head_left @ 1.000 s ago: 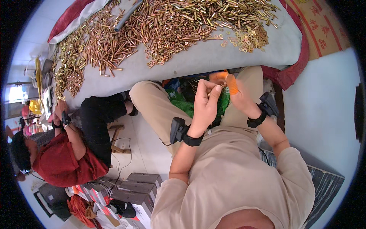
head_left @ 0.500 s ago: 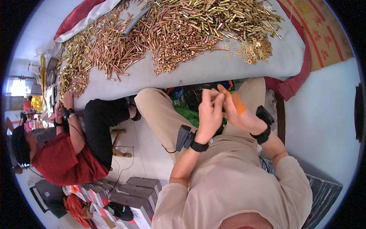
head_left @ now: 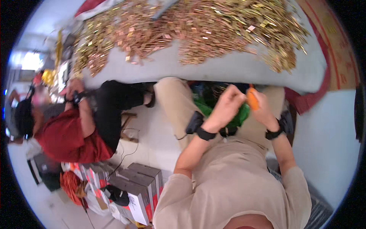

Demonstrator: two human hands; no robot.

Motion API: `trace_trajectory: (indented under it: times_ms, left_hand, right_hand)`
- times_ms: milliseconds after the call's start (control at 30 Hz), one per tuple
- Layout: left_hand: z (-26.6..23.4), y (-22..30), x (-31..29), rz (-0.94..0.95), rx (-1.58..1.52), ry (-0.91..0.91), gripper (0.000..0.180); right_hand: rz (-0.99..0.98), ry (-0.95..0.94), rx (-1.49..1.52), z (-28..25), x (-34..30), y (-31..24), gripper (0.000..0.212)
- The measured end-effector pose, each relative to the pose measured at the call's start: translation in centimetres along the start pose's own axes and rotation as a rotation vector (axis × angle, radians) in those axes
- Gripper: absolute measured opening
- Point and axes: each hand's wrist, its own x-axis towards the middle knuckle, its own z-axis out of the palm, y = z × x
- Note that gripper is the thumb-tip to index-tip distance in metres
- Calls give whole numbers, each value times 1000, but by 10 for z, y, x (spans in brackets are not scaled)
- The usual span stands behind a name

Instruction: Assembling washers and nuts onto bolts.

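My left hand (head_left: 226, 107) is closed in a pinch over my lap, its fingertips pointing toward the right hand. Whatever it holds is too small and blurred to name. Close beside it, my right hand (head_left: 263, 110) has orange finger covers (head_left: 252, 98) and curled fingers; anything in its grip is hidden. Beneath both hands lies a green plastic bag (head_left: 241, 116), between my knees. Ahead, the grey-covered table (head_left: 152, 71) bears a large heap of brassy metal rods (head_left: 244, 23), with small nuts (head_left: 196, 51) and flat washers (head_left: 280, 61) along its near side.
A grey tube (head_left: 164, 10) lies across the heap. At left a person in a red shirt (head_left: 68, 137) works at the same table, near a wooden stool (head_left: 129, 128). Stacked boxes (head_left: 146, 179) stand on the floor behind. Printed cardboard (head_left: 337, 49) leans at far right.
My hands, touching at the fingertips before, have moved slightly apart and a little lower. The whole view has shifted and blurred, with the table now farther right.
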Motion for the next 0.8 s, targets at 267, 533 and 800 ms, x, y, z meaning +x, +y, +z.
trace_trajectory:
  times_ms: [267, 533, 800]
  left_hand:
    - [-57, 3, 32, 512, 873, 231, 23]
    - [-180, 66, 104, 213, 1621, 809, 18]
    - [-213, 68, 109, 338, 2019, 647, 13]
  right_hand:
    - [286, -138, -171, 1, 0, 26, 23]
    - [331, -64, -56, -13, -8, 30, 22]
    - [279, 259, -55, -48, 33, 43, 22]
